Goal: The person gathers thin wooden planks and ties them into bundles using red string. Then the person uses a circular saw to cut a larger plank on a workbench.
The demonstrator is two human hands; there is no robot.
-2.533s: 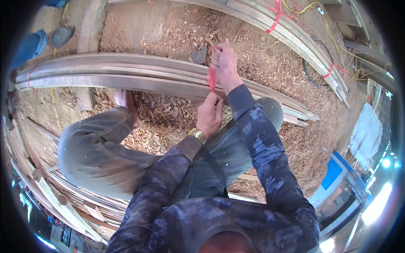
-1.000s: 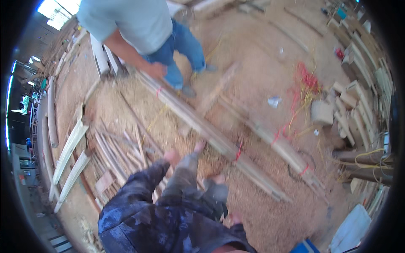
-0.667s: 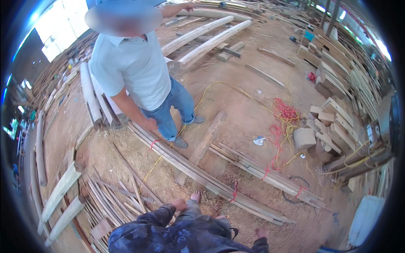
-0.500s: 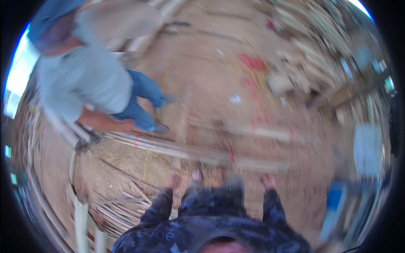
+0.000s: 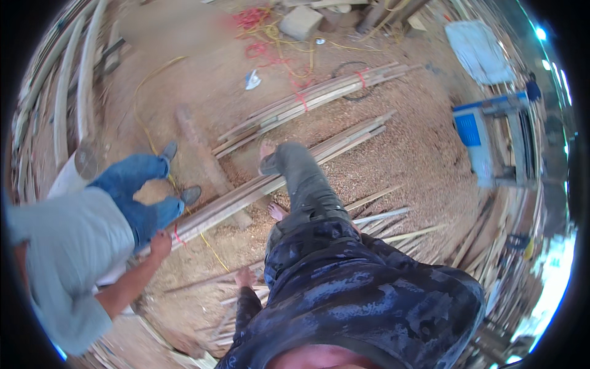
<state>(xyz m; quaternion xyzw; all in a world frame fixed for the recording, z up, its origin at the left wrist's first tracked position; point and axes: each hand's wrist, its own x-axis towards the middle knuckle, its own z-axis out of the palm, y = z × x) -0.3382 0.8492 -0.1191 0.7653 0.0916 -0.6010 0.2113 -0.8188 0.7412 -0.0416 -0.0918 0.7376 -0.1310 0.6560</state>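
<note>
My left hand (image 5: pixel 247 277) hangs low beside my left leg, fingers loosely apart with nothing visible in them. Loose thin strips of wood lie on the ground just beneath it. The right arm bends down along my right side, and its hand is hidden by my body. In front of me runs a long bundle of planks (image 5: pixel 249 195), tied with red cord near its left end. One of my legs is across this bundle, with that foot on its far side. A co-worker's hand (image 5: pixel 161 244) is at the left end of the bundle.
A second tied plank bundle (image 5: pixel 289 111) lies farther ahead. A log (image 5: pixel 200 144) crosses under the near bundle. At right stands a blue and grey machine (image 5: pixel 491 141). Yellow cord (image 5: pixel 141 117) trails over the ground. The co-worker in a light shirt (image 5: pixel 77 246) stands at left.
My view has swung right, and one leg has stepped forward over the near plank bundle. The right hand has gone out of sight. The co-worker now appears lower left, nearer the bundle's end.
</note>
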